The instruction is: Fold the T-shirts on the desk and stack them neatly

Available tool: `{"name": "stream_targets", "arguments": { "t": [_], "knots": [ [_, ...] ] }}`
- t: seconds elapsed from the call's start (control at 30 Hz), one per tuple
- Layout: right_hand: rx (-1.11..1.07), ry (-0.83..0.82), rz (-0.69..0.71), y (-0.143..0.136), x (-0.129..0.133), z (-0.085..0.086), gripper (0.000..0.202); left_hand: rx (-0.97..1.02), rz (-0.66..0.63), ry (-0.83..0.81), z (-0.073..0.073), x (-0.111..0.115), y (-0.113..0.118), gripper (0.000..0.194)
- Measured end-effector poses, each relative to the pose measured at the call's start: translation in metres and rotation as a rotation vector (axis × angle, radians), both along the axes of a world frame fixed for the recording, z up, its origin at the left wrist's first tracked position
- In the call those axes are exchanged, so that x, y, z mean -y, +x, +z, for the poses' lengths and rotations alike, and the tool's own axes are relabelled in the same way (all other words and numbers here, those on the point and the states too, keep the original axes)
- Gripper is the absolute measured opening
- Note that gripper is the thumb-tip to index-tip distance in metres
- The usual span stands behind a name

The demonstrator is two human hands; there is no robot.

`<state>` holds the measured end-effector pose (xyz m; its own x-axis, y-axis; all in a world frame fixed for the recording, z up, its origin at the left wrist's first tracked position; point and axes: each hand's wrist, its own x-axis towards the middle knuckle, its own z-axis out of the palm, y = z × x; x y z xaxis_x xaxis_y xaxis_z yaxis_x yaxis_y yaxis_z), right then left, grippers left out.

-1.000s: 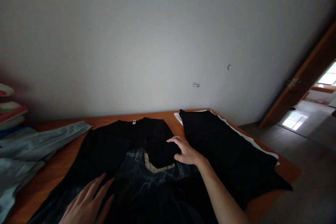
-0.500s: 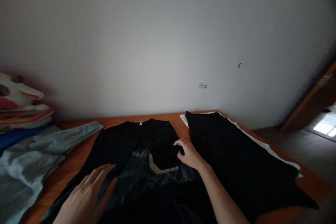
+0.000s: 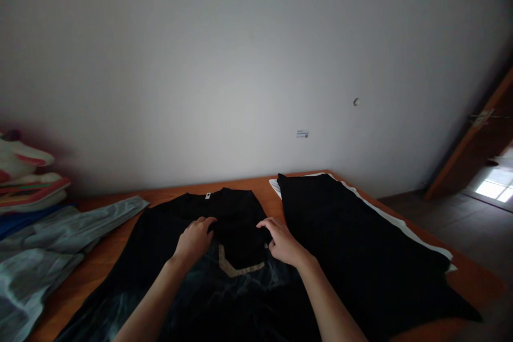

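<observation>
A black shirt (image 3: 236, 235) with a smoky grey print and a beige angled strip (image 3: 236, 270) lies spread in front of me, its collar tag at the far end. My left hand (image 3: 195, 238) is on the shirt's upper left part, fingers curled and closed on the dark cloth. Across from it, my right hand (image 3: 282, 240) bends its fingers and thumb around cloth at the upper right side. The fingertips are partly lost against the black fabric.
The shirt rests on a wooden table (image 3: 96, 262) against a wall. Another black garment (image 3: 344, 240) lies over white cloth on the right. To the left are a crumpled grey garment (image 3: 44, 262), blue cloth and a plush toy (image 3: 30, 165). A door (image 3: 473, 139) stands at far right.
My left hand has moved forward and right, from the near left of the shirt to its upper part. My right hand stays near the same place on the shirt. The view has shifted slightly.
</observation>
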<state>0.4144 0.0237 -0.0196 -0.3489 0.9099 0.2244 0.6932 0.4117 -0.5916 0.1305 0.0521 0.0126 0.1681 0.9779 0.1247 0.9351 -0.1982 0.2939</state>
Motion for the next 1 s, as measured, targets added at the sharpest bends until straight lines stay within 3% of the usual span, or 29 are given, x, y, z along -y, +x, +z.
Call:
{"name": "stream_targets", "arguments": {
  "t": [0.2,0.4,0.47,0.6,0.7,0.83,1.0],
  "knots": [
    [-0.035,-0.009,0.015,0.006,-0.001,-0.002,0.086,0.182,0.055,0.106,-0.020,0.001,-0.005,0.036],
    [-0.043,0.028,0.009,0.010,-0.003,0.003,0.074,0.306,0.104,0.110,-0.024,0.004,-0.008,0.032],
    [-0.044,0.013,-0.012,0.009,-0.002,0.007,0.063,0.286,0.077,0.107,-0.024,0.006,-0.006,0.031],
    [-0.093,0.024,-0.095,0.000,0.002,0.013,0.018,0.101,-0.008,0.220,-0.028,0.007,-0.003,0.040],
    [-0.103,0.109,-0.173,-0.007,-0.001,0.012,0.027,0.060,-0.058,0.232,-0.032,0.002,-0.004,0.042],
    [-0.044,0.127,-0.253,-0.016,-0.027,0.012,0.032,0.136,-0.101,0.194,-0.037,-0.003,-0.005,0.036],
    [0.038,0.021,-0.226,-0.036,-0.084,0.027,0.050,0.193,-0.099,0.192,-0.040,-0.003,-0.007,0.034]
  ]
}}
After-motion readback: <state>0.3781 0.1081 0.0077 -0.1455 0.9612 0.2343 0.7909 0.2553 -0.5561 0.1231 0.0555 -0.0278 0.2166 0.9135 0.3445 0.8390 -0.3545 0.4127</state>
